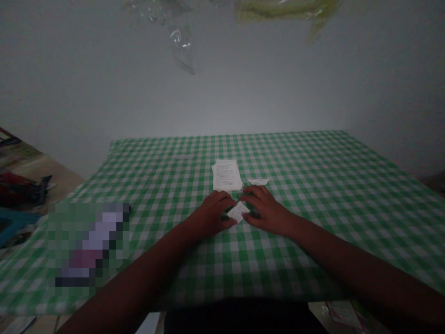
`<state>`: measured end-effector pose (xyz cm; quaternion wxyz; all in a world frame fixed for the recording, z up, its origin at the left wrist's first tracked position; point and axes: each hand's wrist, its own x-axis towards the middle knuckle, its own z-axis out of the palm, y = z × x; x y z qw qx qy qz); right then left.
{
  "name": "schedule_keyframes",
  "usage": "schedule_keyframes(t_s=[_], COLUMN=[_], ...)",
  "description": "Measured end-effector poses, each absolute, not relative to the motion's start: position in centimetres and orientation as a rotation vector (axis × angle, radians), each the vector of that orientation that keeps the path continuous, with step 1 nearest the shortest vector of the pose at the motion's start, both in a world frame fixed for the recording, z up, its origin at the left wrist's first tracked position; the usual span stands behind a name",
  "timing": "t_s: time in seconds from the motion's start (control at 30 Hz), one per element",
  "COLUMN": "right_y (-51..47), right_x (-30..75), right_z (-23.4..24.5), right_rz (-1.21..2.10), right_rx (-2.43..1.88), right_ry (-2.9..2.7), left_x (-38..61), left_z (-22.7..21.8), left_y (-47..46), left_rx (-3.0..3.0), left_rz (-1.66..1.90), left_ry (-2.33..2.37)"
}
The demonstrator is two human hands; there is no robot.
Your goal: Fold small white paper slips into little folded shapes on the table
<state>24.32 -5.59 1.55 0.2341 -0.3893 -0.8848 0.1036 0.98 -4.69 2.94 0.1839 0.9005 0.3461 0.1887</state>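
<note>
A small folded piece of printed paper [238, 213] lies on the green-and-white checked tablecloth [313, 185], between my two hands. My left hand [212, 213] curls its fingers onto the paper's left edge. From the right, my right hand [266, 208] presses on the paper with fingers bent. Just beyond the hands lies a stack of printed paper sheets [226, 175]. A small white paper strip [258, 181] rests to the right of that stack, just past my right fingertips.
A blurred-out object [88, 246] sits on the cloth at the left. A pale wall [222, 93] rises behind the table. Clutter [21, 195] lies on the floor at far left, and papers [342, 313] show below the table's near right edge.
</note>
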Motion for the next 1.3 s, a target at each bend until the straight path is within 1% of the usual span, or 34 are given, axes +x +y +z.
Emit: schedule_keyframes(t_s=[0.43,0.63,1.0,1.17,1.3], right_y=[-5.1,-5.6,-6.0,-5.5,-5.0], right_x=[24.4,24.5,25.1,25.5,25.6], right_z=[1.9,2.8,3.2,3.4,3.2], right_rz=[0.409,0.525,0.693,0.638,0.578], right_rx=[-0.901,-0.763,-0.67,-0.733,-0.705], right_ry=[-2.229,-2.27,-2.378,-2.42,-2.503], left_x=[1.3,1.1,0.8,0.2,-0.1], left_z=[3.8,3.5,4.0,3.8,3.8], left_y=[-5.3,-5.2,-4.5,-4.3,-4.2], left_rx=[2.548,2.521,2.653,2.683,2.713], left_rz=[0.393,0.402,0.368,0.382,0.369], left_ry=[0.98,0.963,0.998,0.905,0.873])
